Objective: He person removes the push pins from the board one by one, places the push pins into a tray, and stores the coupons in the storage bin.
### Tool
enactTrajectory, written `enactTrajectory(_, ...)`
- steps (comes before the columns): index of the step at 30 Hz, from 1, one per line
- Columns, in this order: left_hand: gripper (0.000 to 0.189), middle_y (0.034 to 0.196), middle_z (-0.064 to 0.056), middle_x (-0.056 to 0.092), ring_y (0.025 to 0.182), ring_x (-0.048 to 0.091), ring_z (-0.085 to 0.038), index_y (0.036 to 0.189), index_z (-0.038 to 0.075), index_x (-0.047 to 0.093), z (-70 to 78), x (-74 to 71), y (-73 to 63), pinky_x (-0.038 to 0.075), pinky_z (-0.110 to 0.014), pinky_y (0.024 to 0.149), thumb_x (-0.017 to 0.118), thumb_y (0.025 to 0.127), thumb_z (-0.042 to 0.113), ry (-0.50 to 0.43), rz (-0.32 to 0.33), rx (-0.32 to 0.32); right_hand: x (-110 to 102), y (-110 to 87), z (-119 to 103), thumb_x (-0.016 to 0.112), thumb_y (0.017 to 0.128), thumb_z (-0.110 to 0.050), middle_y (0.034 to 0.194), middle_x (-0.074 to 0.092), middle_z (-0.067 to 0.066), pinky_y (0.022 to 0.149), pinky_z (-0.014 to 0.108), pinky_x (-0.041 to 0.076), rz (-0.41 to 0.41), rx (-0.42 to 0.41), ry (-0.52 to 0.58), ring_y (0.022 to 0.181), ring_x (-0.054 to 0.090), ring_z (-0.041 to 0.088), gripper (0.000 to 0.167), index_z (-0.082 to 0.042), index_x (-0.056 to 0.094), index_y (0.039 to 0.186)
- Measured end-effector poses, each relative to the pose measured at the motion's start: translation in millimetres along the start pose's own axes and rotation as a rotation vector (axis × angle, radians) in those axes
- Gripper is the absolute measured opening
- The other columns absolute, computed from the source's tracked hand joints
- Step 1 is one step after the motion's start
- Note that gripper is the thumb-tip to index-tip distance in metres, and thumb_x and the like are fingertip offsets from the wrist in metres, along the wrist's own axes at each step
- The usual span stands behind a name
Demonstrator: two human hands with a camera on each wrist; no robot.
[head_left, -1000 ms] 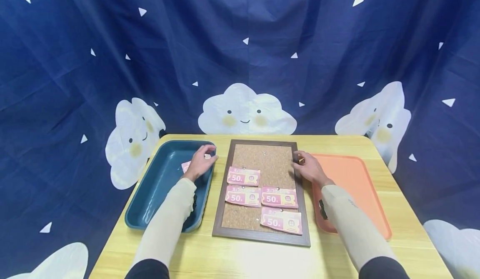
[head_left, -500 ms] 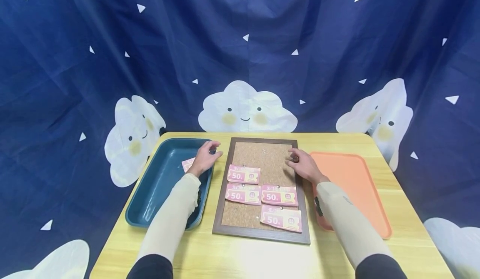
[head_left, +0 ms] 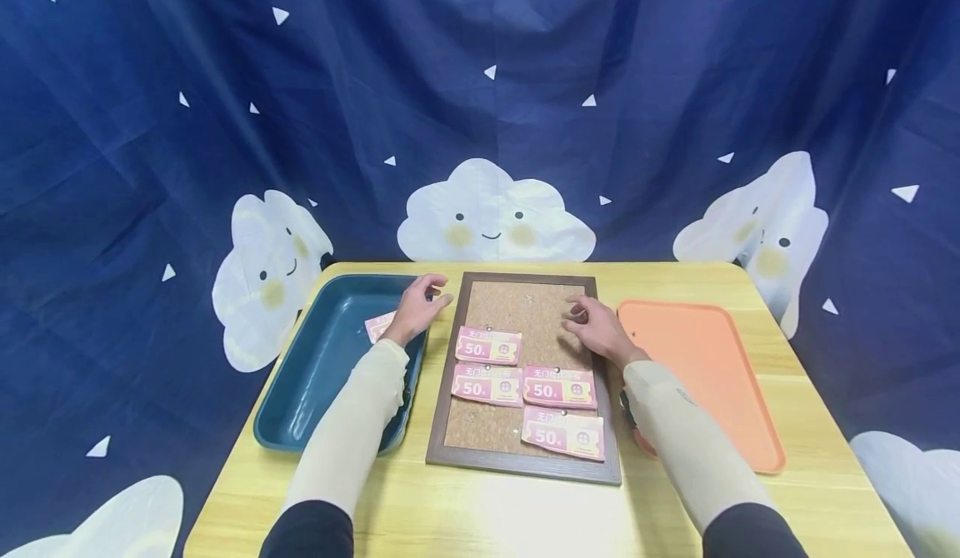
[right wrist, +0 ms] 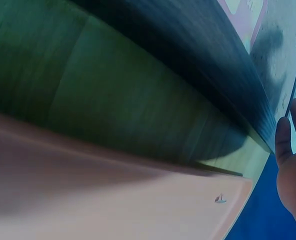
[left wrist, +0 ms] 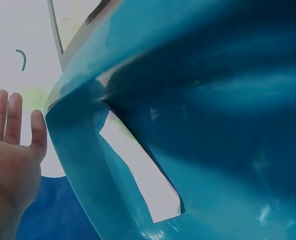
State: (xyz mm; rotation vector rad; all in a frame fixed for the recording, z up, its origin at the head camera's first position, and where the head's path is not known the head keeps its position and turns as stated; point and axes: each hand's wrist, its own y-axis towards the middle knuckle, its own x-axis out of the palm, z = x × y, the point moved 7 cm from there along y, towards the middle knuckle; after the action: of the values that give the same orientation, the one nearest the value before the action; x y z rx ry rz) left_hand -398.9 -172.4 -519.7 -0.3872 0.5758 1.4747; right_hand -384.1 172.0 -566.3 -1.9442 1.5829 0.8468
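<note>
A cork board [head_left: 498,304] in a dark brown frame lies at the middle of the table. Several pink and yellow coupons [head_left: 487,346], marked 50, are fixed to it with small pins at their top edges. My right hand [head_left: 600,331] hovers over the board's upper right side, fingers loosely bent around nothing. Over the right rim of the blue bin [head_left: 300,391] is my left hand [head_left: 418,308], thumb and fingers apart, holding nothing. Another coupon [left wrist: 140,167] lies inside that bin, partly hidden by the left hand in the head view.
To the right of the board lies an orange tray [head_left: 690,350] with a tiny pin [right wrist: 220,198] near its far corner. Clear pins [head_left: 528,299] sit at the top of the cork. A dark blue curtain [head_left: 480,108] with clouds hangs behind the wooden table [head_left: 405,500].
My right hand has moved left from the board's frame to over the cork. My left hand has shifted slightly right and away from me. The coupons on the board have stayed put.
</note>
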Motion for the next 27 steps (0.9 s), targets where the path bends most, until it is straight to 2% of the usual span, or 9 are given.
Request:
enactTrajectory(5, 0.041, 0.124, -0.007, 0.058, 0.114, 0.056, -0.027, 0.126, 0.01, 0.058, 0.8, 4.4, 1.3, 0.044, -0.044, 0.097, 0.068, 0.088, 0.023, 0.002, -0.005, -0.004, 3, 1.3, -4, 0.064, 0.091, -0.029, 0.119, 0.061, 0.014, 0.092, 0.049, 0.047, 0.004, -0.018, -0.014, 0.108, 0.061, 0.03, 0.055, -0.011, 0.048, 0.14)
enactTrajectory(13, 0.044, 0.127, -0.006, 0.056, 0.115, 0.055, -0.026, 0.129, 0.013, 0.055, 3.8, 19.6, 1.7, 0.049, -0.044, 0.092, 0.066, 0.089, 0.027, 0.004, -0.061, -0.006, 10, 2.2, -8, 0.063, 0.091, -0.031, 0.117, 0.062, 0.011, 0.093, 0.048, 0.046, -0.004, -0.03, -0.025, 0.107, 0.061, 0.029, 0.053, -0.013, 0.049, 0.138)
enactTrajectory(17, 0.044, 0.128, -0.005, 0.055, 0.117, 0.054, -0.027, 0.129, 0.014, 0.055, 5.6, 25.7, -0.5, 0.047, -0.044, 0.094, 0.066, 0.089, 0.029, 0.021, -0.077, -0.012, 14, 3.7, -9, 0.064, 0.09, -0.03, 0.116, 0.062, 0.009, 0.093, 0.047, 0.046, 0.002, -0.027, -0.016, 0.107, 0.061, 0.027, 0.052, -0.014, 0.051, 0.137)
enactTrajectory(22, 0.044, 0.128, -0.005, 0.055, 0.119, 0.054, -0.03, 0.129, 0.013, 0.055, 5.2, 33.7, -1.8, 0.046, -0.046, 0.096, 0.065, 0.088, 0.025, 0.043, -0.1, -0.01, 18, 4.1, -14, 0.065, 0.09, -0.03, 0.118, 0.061, 0.009, 0.095, 0.047, 0.047, -0.008, -0.032, -0.005, 0.108, 0.061, 0.027, 0.053, -0.014, 0.05, 0.138)
enactTrajectory(27, 0.046, 0.131, -0.006, 0.054, 0.123, 0.053, -0.03, 0.131, 0.013, 0.054, 5.8, 41.6, -3.5, 0.046, -0.046, 0.099, 0.066, 0.088, 0.023, 0.106, -0.143, -0.019, 21, 5.1, -20, 0.065, 0.089, -0.03, 0.119, 0.062, 0.01, 0.095, 0.047, 0.046, -0.013, -0.048, 0.001, 0.108, 0.06, 0.027, 0.053, -0.012, 0.05, 0.138)
